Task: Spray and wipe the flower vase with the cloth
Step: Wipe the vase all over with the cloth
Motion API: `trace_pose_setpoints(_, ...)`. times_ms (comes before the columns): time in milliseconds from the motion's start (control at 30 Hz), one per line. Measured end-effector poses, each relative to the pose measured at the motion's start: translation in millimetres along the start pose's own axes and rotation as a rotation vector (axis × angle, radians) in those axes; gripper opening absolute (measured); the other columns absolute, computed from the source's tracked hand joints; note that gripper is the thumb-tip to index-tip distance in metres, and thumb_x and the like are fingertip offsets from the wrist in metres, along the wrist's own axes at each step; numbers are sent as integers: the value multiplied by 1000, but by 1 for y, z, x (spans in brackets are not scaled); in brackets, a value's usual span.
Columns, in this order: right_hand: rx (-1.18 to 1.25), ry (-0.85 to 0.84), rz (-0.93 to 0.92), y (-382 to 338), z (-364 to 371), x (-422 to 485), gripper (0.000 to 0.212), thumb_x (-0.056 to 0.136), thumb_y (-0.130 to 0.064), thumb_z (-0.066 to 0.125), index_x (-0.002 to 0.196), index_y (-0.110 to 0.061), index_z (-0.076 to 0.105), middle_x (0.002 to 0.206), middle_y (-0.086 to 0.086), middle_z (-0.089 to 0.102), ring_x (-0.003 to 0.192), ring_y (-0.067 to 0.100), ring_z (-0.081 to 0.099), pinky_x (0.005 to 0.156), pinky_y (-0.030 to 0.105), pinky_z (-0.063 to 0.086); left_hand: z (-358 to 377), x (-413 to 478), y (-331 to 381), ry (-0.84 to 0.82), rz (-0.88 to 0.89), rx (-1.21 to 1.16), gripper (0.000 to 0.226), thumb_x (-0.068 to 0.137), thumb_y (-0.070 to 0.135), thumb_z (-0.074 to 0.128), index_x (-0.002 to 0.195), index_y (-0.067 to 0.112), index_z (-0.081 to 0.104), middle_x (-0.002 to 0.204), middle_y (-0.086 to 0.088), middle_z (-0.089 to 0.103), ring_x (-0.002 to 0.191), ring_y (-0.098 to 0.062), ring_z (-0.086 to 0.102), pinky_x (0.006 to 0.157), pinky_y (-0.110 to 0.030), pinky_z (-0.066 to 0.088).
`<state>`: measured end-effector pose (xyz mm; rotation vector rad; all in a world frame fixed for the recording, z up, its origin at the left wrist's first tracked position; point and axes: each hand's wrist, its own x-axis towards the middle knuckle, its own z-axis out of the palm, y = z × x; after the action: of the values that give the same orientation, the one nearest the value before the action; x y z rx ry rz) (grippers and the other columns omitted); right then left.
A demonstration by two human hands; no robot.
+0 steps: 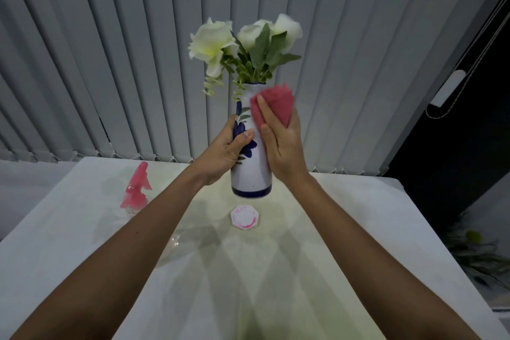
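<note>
Up above the white surface point(345, 229), the flower vase point(251, 174) is held clear of it, upright with a slight tilt, white ceramic with blue flower painting and a blue band at the base. The left hand point(225, 152) has its grip clamped around the vase's middle, thumb across the painted front. The right hand point(284, 143) lies flat against the vase's right side, pressing a red cloth point(276, 103) to the neck and shoulder; its grip is closed on the cloth between the palm and the ceramic. White roses point(212, 41) with green leaves stand out of the mouth. On the surface directly below the vase lies a small octagonal coaster point(244, 218), white with pink markings. To the left, partly hidden behind the left forearm, stands a spray bottle point(136, 190) with a pink trigger head. Grey vertical blinds point(110, 63) hang behind.
</note>
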<state>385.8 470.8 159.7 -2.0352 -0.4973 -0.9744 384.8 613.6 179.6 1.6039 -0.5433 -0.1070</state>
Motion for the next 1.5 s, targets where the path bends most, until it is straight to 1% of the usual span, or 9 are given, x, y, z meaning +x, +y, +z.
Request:
trace_pose_setpoints(400,97,-83,94,19,8,-76,42,101,-46,33,143,-48,34,137,-20,28,124,0,38,108,15,28,-9,1,-11,45,-1,-130,18,100,25,41,112,38,46,107,-4,56,91,-10,57,86,-29,48)
trace_pose_setpoints(500,79,-91,111,23,16,-90,41,101,-50,29,142,-53,31,141,-20,24,126,1,34,110,19,27,-8,1,-12,59,-17,-120,17,100,25,40,107,40,45,100,3,58,82,-4,58,77,-20,50)
trace_pose_setpoints(633,212,-61,210,8,12,-44,40,102,-30,39,141,-41,42,132,-15,35,124,15,46,108,27,36,-6,2,-14,61,-21,-107,20,100,28,40,114,42,42,99,3,56,83,-3,57,77,-16,49)
trace_pose_setpoints(800,183,3,277,-3,3,15,43,104,-21,37,147,-25,33,127,-6,36,112,-8,44,100,9,36,2,-3,-13,16,-29,-24,28,100,26,39,128,28,36,84,2,50,59,8,54,62,-7,44)
trace_pose_setpoints(967,301,-115,400,8,6,-21,40,102,-41,34,142,-46,38,147,-3,40,125,12,52,102,37,49,3,-6,-17,57,-15,-45,24,101,20,40,125,22,40,83,3,49,60,8,53,63,-7,44)
trace_pose_setpoints(1167,305,-171,572,14,5,-97,39,103,-33,38,141,-43,35,147,-10,42,128,-2,45,109,27,40,-6,0,-16,105,-38,-131,16,100,25,41,106,39,47,94,5,58,78,0,58,79,-20,48)
trace_pose_setpoints(1267,470,-242,638,10,4,-98,74,80,-60,62,144,-40,32,135,-21,53,122,7,54,99,27,49,-5,2,-15,137,-59,-165,15,100,27,42,104,39,49,78,6,56,61,3,54,73,-20,45)
trace_pose_setpoints(1333,561,-238,648,6,5,-91,99,61,-51,82,145,-32,33,135,-15,52,122,9,55,96,31,52,-3,5,-15,134,-70,-181,13,99,30,44,106,38,51,78,6,57,67,-3,54,78,-26,45)
trace_pose_setpoints(1500,446,-12,606,-4,8,-81,89,58,-37,83,136,-25,43,131,-8,52,117,8,55,93,27,53,3,9,-3,114,-106,68,32,100,38,37,123,19,30,101,3,52,90,-10,54,73,-24,47)
